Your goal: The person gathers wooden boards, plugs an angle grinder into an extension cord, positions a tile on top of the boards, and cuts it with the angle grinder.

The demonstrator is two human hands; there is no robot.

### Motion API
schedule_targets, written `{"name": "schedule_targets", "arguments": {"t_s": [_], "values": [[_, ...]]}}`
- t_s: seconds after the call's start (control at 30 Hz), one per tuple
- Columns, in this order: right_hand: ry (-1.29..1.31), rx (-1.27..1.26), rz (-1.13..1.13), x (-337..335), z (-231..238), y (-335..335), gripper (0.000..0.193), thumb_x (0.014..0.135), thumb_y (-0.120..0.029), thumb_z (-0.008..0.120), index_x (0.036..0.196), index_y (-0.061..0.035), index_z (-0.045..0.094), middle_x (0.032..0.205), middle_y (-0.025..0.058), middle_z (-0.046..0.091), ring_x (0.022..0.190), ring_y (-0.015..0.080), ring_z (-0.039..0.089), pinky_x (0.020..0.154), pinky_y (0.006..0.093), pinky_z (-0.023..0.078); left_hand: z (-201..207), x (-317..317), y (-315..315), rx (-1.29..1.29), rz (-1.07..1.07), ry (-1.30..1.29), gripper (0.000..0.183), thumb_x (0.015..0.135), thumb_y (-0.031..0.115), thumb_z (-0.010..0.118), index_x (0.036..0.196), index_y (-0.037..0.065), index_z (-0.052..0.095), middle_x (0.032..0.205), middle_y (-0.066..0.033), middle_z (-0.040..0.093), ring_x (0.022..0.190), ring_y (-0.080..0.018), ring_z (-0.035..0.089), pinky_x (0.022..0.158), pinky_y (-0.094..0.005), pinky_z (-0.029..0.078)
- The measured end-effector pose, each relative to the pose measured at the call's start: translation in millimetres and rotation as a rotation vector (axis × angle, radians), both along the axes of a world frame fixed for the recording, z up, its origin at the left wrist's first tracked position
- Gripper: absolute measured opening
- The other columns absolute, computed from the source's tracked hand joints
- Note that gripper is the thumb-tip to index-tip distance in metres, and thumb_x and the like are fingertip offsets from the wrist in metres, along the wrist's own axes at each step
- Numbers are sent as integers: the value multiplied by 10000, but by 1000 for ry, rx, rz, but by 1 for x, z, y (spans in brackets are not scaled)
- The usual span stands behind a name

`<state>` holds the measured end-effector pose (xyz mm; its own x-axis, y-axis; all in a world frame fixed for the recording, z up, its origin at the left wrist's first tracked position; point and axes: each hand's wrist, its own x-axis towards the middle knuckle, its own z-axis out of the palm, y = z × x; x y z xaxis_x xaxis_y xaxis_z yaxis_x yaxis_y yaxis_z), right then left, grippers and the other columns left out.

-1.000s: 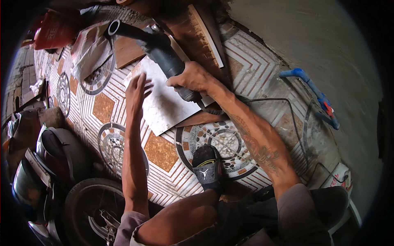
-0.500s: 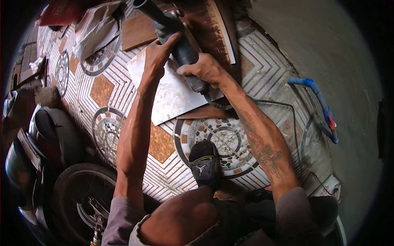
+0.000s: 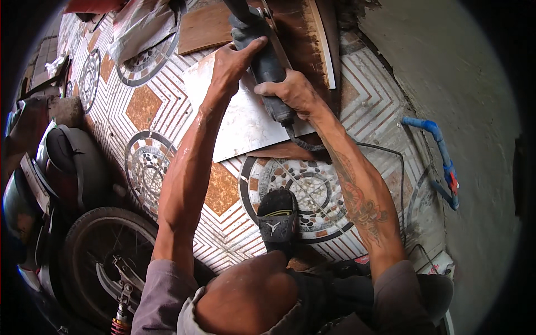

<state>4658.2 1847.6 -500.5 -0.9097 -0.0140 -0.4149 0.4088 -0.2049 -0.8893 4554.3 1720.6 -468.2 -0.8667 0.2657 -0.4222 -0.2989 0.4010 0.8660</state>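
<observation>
Both my hands grip a corded black power tool (image 3: 268, 70), which looks like an angle grinder with a dark side handle. My left hand (image 3: 230, 66) is closed on the left of its body, near the grey gear head. Farther back, toward the cord end, my right hand (image 3: 294, 92) wraps around it, thumb across the top. Under and behind the tool lie a white-faced board (image 3: 245, 129) and a dark brown wooden panel (image 3: 298, 47). The tool's working end is partly hidden at the top edge.
A black cord (image 3: 379, 148) runs right from the tool. Blue pipe (image 3: 441, 142) stands out by the grey wall (image 3: 486, 167). A motorcycle wheel (image 3: 106, 251) is at lower left. Beyond the board lie a brown wood piece (image 3: 206, 28) and a white sack (image 3: 142, 30). My sandalled foot (image 3: 277, 215) rests on patterned tiles.
The whole view has shifted a little, so the tool, hands and board sit slightly farther right and higher in the picture. Both hands keep their grip on the tool.
</observation>
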Motion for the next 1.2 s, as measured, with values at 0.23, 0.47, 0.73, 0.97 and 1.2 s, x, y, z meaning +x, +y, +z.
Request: {"name": "schedule_targets", "arguments": {"t_s": [0.23, 0.47, 0.73, 0.97, 1.2], "values": [[-30, 62, 42, 0, -3, 3, 416, 628, -291, 771, 843, 42, 645, 713, 103, 635, 594, 169, 598, 538, 316, 487, -7, 2, -3, 34, 24, 12, 572, 707, 472, 763, 1002, -2, 643, 886, -68, 639, 777, -161, 568, 709, -312, 430], [-52, 17, 72, 1, 7, 4, 357, 683, -251, 744, 879, 16, 611, 739, 58, 615, 599, 124, 574, 527, 266, 467, -8, 3, -2, 72, 38, 22, 541, 722, 450, 759, 979, -13, 650, 829, -57, 633, 706, -144, 551, 647, -295, 424], [-87, -20, 59, 2, 10, 2, 364, 679, -239, 752, 869, 33, 603, 725, 75, 617, 577, 130, 580, 489, 261, 462, -6, 4, -3, 71, 29, 48, 568, 725, 401, 755, 966, -99, 635, 862, -165, 671, 747, -218, 657, 676, -288, 521], [-77, 7, 73, 4, 6, 2, 356, 677, -230, 752, 870, 30, 603, 715, 71, 617, 567, 132, 579, 486, 263, 464, -9, 6, -5, 51, 38, 41, 593, 710, 470, 757, 927, -71, 649, 789, -106, 625, 682, -163, 550, 630, -300, 432], [-80, -6, 92, 4, 9, 2, 377, 682, -236, 750, 901, 26, 592, 730, 81, 617, 578, 136, 585, 489, 265, 468, -6, 7, -6, 15, 45, 30, 575, 701, 453, 768, 902, -75, 656, 787, -110, 621, 679, -166, 545, 624, -300, 425]]}}
